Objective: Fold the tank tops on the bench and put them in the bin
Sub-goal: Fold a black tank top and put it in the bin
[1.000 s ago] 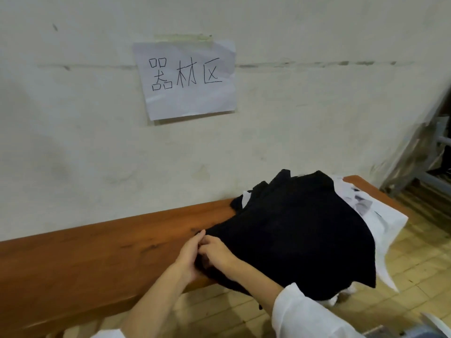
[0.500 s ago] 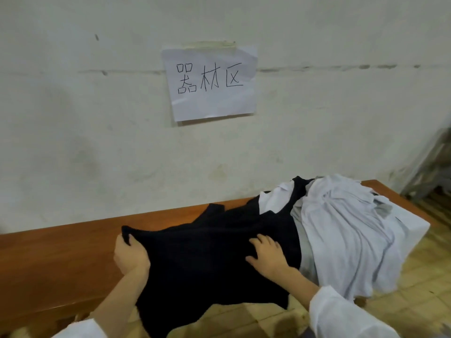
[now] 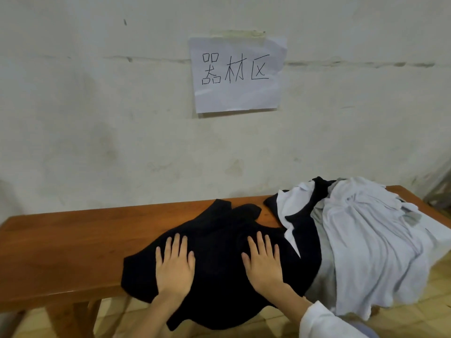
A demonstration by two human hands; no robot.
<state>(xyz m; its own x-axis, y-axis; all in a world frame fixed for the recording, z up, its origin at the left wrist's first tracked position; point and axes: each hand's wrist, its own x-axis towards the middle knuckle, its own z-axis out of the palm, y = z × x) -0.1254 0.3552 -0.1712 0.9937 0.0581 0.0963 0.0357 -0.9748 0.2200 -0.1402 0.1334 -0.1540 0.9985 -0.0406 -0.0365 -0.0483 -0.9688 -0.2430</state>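
Black tank top (image 3: 219, 254) lies spread on wooden bench (image 3: 73, 240), about mid-seat, with its near part hanging over the front edge. Fabric is plain, dark and wrinkled. The strap end is bunched up toward the wall, not lying flat. Not folded yet.

Left hand (image 3: 174, 267) is palm-down on the top's left part, fingers straight and slightly spread. Right hand (image 3: 262, 262) does the same on the right part. Hands are side by side and apart, neither gripping, both just flat on the cloth. White sleeve (image 3: 324, 323) shows on the right forearm at the bottom edge.

Heap of other garments (image 3: 366, 240) sits just right of it: white, grey and black pieces mixed, covering the bench's right end and draping over the front toward the floor (image 3: 415, 301). The heap touches the top's right side. A white piece and a black piece overlap there, and I can't tell where one black garment ends and the next begins.

Behind is a stained whitish wall (image 3: 97, 118), with a paper sign (image 3: 236, 74) taped above the bench, handwritten 器材区. Floor is yellowish tile.
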